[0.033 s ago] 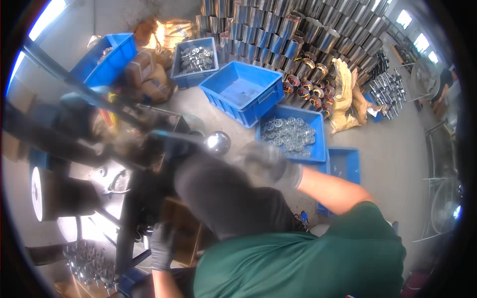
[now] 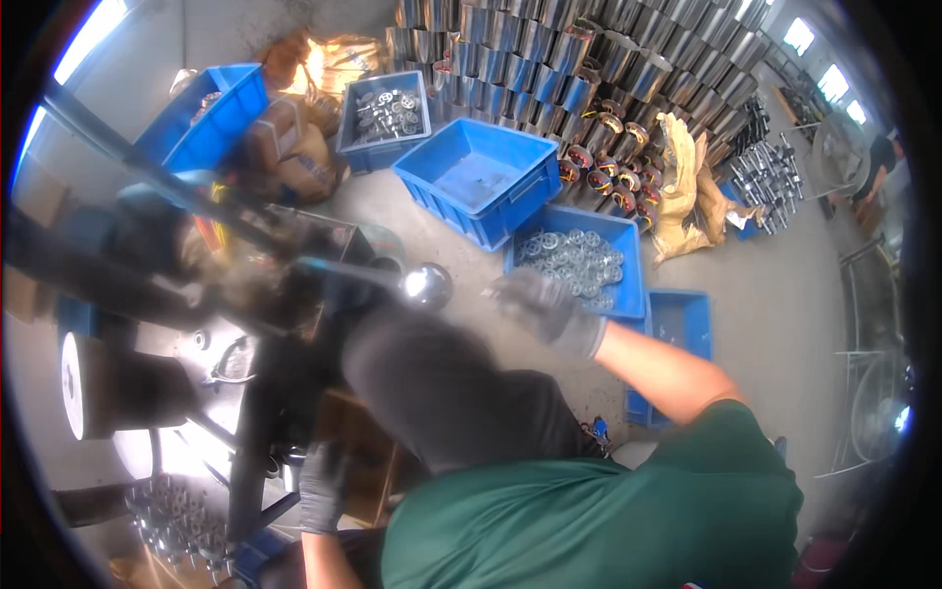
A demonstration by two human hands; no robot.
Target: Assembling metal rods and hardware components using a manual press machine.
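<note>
My right hand (image 2: 549, 312), in a grey glove, is in the air over my leg, just left of the near edge of a blue bin (image 2: 636, 257). Its fingers are loosely bent and apart, somewhat blurred, and nothing shows in them. Inside that bin lie several round pale metal parts (image 2: 569, 257). My left hand (image 2: 322, 486), also gloved, is low beside the machine's dark frame (image 2: 257, 432); shadow hides its fingertips. A shiny metal ball (image 2: 428, 286) on the machine's lever is left of my right hand.
An open blue bin (image 2: 476, 182) stands ahead, beside a grey-blue bin of metal parts (image 2: 385, 118). Stacked shiny metal cylinders (image 2: 535, 49) line the back. Brown torn paper (image 2: 677, 187) and shafts (image 2: 770, 187) lie right. Another person (image 2: 878, 172) is at the far right.
My right hand has moved slightly right, toward the bin of round metal parts, and is less blurred. My left hand has stayed in place.
</note>
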